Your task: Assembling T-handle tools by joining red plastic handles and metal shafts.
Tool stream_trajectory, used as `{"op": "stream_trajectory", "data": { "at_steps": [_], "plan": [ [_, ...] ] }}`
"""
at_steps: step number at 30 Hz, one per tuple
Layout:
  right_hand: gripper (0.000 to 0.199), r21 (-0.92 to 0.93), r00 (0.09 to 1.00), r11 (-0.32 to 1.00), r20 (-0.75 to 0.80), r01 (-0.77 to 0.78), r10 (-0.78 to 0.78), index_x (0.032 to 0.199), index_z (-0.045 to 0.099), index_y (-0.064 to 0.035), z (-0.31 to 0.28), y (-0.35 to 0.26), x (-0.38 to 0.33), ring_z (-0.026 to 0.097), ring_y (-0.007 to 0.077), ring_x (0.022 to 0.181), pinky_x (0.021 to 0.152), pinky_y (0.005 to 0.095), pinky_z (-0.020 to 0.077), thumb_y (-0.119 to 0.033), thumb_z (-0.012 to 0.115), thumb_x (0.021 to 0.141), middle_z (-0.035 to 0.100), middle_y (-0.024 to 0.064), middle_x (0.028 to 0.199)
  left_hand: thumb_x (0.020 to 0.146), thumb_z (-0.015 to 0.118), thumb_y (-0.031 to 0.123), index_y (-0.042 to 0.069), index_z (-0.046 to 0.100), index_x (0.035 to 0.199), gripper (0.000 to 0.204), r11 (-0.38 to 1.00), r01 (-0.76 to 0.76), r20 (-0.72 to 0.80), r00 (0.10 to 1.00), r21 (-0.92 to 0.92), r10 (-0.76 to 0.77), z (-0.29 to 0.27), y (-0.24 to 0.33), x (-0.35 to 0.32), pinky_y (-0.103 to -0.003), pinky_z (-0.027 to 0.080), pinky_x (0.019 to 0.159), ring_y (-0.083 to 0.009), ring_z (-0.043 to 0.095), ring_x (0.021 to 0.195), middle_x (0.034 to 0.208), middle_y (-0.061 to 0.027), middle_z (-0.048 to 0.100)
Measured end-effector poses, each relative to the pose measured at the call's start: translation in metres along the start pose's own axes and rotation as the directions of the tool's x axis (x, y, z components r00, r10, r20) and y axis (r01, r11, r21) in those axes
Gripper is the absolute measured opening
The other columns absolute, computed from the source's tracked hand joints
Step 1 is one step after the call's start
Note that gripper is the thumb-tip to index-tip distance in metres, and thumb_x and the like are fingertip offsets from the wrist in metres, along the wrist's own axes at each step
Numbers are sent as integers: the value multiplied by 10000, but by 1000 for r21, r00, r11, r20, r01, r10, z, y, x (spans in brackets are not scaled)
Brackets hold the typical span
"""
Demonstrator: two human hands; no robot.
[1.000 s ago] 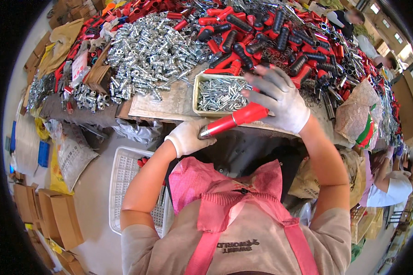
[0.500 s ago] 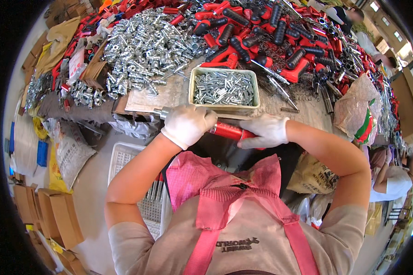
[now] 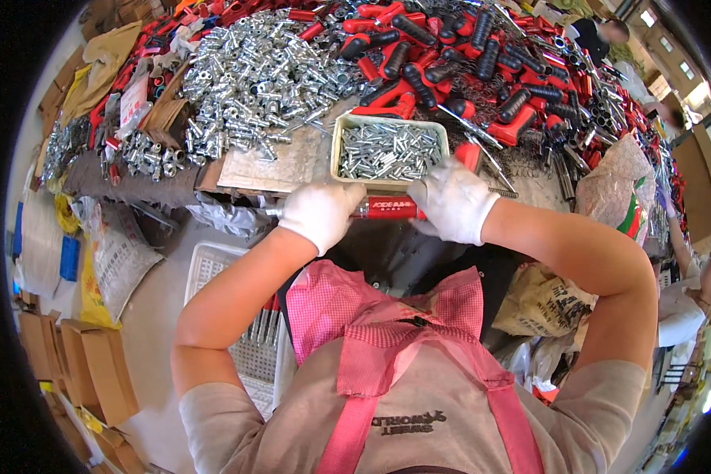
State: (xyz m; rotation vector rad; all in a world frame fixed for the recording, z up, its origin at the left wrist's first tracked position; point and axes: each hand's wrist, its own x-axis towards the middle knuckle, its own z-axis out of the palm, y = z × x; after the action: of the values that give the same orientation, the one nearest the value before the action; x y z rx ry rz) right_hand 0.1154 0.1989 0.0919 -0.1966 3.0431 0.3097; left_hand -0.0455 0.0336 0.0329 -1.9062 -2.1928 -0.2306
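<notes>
In the head view, the red tube [image 3: 391, 208] is held crosswise at the table [image 3: 268, 167] edge, near the cream tray [image 3: 371, 185] of metal pins [image 3: 387, 152]. Its left part is gripped by the closed fingers of the gloved left hand [image 3: 322, 216]; its right part is clasped by the gloved right hand [image 3: 455, 201], whose fingers are curled around it. Red-and-black handles [image 3: 490, 59] are heaped beyond.

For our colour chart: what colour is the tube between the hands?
The tube is mainly red; see the head view.
</notes>
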Motion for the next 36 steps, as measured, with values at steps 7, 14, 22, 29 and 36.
{"op": "stream_trajectory", "data": {
  "at_steps": [7, 14, 22, 29, 36],
  "plan": [
    [149, -433, 782, 808, -300, 399, -547, 784, 535, -85, -12, 28, 25, 554, 193, 716, 709, 311, 438, -200, 532, 689, 518, 22, 716, 814, 668, 198, 91, 481, 816, 215, -81, 735, 637, 632, -673, 442, 1, 1, -10, -213, 303, 393, -72, 384, 425, 586, 18, 444],
    [415, -215, 441, 971, -885, -107, -147, 1109, 555, -107, 3, 37, 38, 526, 304, 1125, 881, 401, 480, -12, 647, 715, 477, 159, 1220, 914, 577, 293, 68, 414, 1161, 372, -205, 360, 412, 841, -910, -351, 1, 31, -2, -233, 328, 380, -68, 405, 444, 618, 11, 452],
    [338, 647, 383, -422, 212, 634, 899, 1096, 496, -43, 17, -14, 94, 601, 184, 750, 722, 301, 500, -51, 674, 808, 594, 61, 877, 862, 594, 351, 3, 427, 1171, 494, 583, 457, 169, 861, -672, -480, 21, 32, 21, -516, 459, 723, -473, 585, 849, 857, -309, 607],
    [242, 653, 703, -585, 111, 481, 702, 971, 534, -60, 21, 5, 79, 521, 151, 589, 583, 339, 489, -296, 548, 920, 496, 27, 678, 952, 476, 373, 109, 446, 1018, 273, -391, 469, 537, 840, -792, -79, -12, 38, 22, -239, 292, 363, -87, 375, 393, 609, 6, 411],
    [350, 348, 827, -755, -326, 555, 458, 999, 470, -115, 12, 1, 69, 444, 53, 518, 557, 232, 440, -436, 568, 898, 389, -82, 595, 937, 387, 553, 140, 466, 1014, 428, -800, 432, 287, 898, -418, 334, 1, 45, 16, -214, 228, 318, -71, 298, 365, 567, 21, 344]
  ]
}}
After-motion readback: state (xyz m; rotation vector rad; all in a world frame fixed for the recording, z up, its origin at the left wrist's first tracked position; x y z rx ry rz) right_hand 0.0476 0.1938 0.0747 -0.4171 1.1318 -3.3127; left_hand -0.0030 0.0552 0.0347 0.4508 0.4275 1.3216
